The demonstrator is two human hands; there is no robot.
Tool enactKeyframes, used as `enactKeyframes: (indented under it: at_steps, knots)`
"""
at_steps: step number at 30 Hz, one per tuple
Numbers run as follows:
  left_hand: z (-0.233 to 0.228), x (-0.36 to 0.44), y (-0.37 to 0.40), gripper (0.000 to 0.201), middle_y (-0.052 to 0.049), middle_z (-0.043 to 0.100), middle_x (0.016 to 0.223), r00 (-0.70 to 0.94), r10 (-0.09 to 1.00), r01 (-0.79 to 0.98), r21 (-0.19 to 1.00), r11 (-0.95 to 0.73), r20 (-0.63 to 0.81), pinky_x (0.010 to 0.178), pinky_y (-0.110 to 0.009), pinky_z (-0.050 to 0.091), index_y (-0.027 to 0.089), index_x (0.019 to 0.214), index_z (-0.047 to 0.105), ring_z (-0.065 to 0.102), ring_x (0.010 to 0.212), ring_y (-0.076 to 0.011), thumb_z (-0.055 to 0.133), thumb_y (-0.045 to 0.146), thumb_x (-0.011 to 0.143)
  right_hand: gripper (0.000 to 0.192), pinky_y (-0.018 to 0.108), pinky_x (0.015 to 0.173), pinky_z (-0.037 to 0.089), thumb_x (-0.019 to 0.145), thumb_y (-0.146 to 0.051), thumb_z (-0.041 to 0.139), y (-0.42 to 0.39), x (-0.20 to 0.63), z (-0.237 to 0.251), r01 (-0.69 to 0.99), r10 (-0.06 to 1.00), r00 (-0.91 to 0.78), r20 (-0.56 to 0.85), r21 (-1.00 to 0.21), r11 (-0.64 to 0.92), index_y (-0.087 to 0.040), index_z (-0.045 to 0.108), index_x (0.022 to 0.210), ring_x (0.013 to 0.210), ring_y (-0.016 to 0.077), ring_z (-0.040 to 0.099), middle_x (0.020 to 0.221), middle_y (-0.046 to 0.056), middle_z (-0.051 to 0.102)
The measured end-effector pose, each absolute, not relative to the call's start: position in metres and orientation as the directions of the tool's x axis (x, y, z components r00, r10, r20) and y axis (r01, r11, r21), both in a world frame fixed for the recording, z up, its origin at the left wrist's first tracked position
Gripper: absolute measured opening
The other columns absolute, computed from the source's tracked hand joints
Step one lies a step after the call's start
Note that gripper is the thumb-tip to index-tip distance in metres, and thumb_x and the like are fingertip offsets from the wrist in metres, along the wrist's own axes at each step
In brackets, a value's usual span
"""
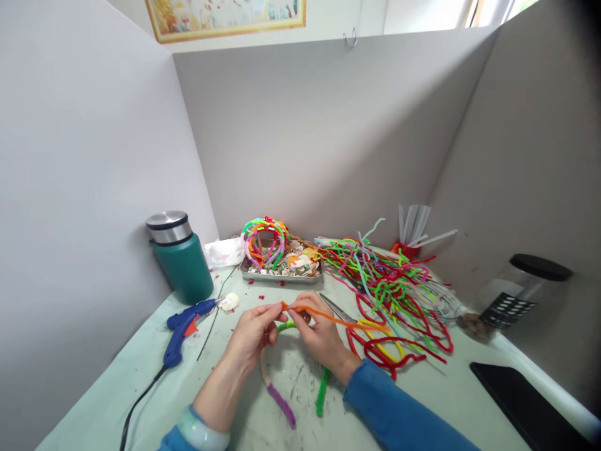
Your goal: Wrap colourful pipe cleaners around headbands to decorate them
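Note:
My left hand and my right hand meet over the middle of the table, fingertips pinched on an orange pipe cleaner. Its free length trails to the right above my right hand. Under my fingers arches a fuzzy wrapped band, like a headband, with a purple end, a pale stretch and green parts; its top is partly hidden by my hands. Just right of my right hand lie scissors, their handles among red and yellow pipe cleaners.
A blue glue gun with a cord lies left, near a green bottle. Finished-looking colourful bands rest on a metal tray of small pieces. At right are a pipe cleaner pile, white sticks, a jar and a black tablet-like slab.

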State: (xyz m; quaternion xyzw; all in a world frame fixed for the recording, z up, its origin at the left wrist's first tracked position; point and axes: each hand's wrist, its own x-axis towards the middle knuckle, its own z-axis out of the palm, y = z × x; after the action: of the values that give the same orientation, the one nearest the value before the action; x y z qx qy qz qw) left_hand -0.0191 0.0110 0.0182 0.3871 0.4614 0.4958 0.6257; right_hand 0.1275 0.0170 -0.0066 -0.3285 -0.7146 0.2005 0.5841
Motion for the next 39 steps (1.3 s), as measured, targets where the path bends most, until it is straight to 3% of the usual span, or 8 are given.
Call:
enactKeyframes:
  at_steps: [9,14,21,26,31,39]
  knots:
    - [0.014,-0.018,0.012,0.032,0.001,0.058,0.048,0.049,0.970,-0.223,0.944,0.244,-0.239,0.034,-0.018,0.026,0.011,0.062,0.065,0.036,0.030,-0.0025,0.074,0.042,0.061,0.010,0.027,0.064,0.045,0.084,-0.019,0.054,0.017,0.128,-0.009,0.246,0.720,-0.147,0.678,-0.680,0.690,-0.020,0.063,0.081,0.075,0.0156,0.054,0.083,0.004,0.056]
    - [0.016,-0.016,0.010,0.032,-0.002,0.065,0.060,-0.002,0.976,-0.175,0.961,0.215,-0.218,0.032,-0.018,0.025,0.011,0.065,0.066,0.039,0.030,-0.0025,0.075,0.040,0.057,0.010,0.028,0.067,0.045,0.084,-0.018,0.054,0.017,0.127,-0.009,0.265,0.719,-0.161,0.676,-0.672,0.691,-0.020,0.063,0.080,0.075,0.0157,0.054,0.082,0.004,0.055]
    - [0.015,-0.017,0.012,0.030,0.002,0.054,0.046,0.023,0.986,-0.115,0.979,0.168,-0.167,0.033,-0.017,0.022,0.011,0.058,0.063,0.036,0.030,-0.0022,0.073,0.039,0.060,0.012,0.025,0.059,0.040,0.082,-0.020,0.057,0.021,0.127,-0.009,0.253,0.750,-0.086,0.655,-0.714,0.653,-0.018,0.058,0.070,0.065,0.0138,0.049,0.071,0.001,0.052]
    - [0.019,-0.019,0.009,0.030,0.003,0.052,0.047,0.171,0.976,-0.040,0.988,0.147,-0.138,0.037,-0.017,0.022,0.011,0.057,0.062,0.038,0.033,-0.0024,0.071,0.039,0.064,0.013,0.025,0.063,0.042,0.083,-0.022,0.054,0.026,0.126,-0.010,0.072,0.813,-0.109,0.573,-0.811,0.581,-0.019,0.057,0.071,0.070,0.0142,0.051,0.073,0.001,0.052]
    - [0.023,-0.018,0.006,0.033,0.002,0.055,0.051,0.202,0.963,-0.039,0.981,0.190,-0.179,0.038,-0.018,0.023,0.011,0.063,0.064,0.039,0.033,-0.0027,0.068,0.043,0.067,0.011,0.022,0.055,0.040,0.080,-0.026,0.057,0.029,0.123,-0.015,-0.124,0.899,-0.124,0.420,-0.905,0.406,-0.018,0.056,0.072,0.062,0.0117,0.047,0.071,-0.001,0.048]
    - [0.023,-0.026,0.008,0.030,-0.001,0.061,0.060,0.352,0.912,-0.008,0.973,0.229,-0.211,0.039,-0.017,0.030,0.009,0.073,0.068,0.043,0.037,-0.0029,0.068,0.039,0.068,0.015,0.020,0.049,0.033,0.076,-0.029,0.062,0.026,0.127,-0.006,-0.224,0.914,-0.303,0.271,-0.952,0.208,-0.016,0.057,0.069,0.050,0.0080,0.041,0.057,-0.004,0.050]
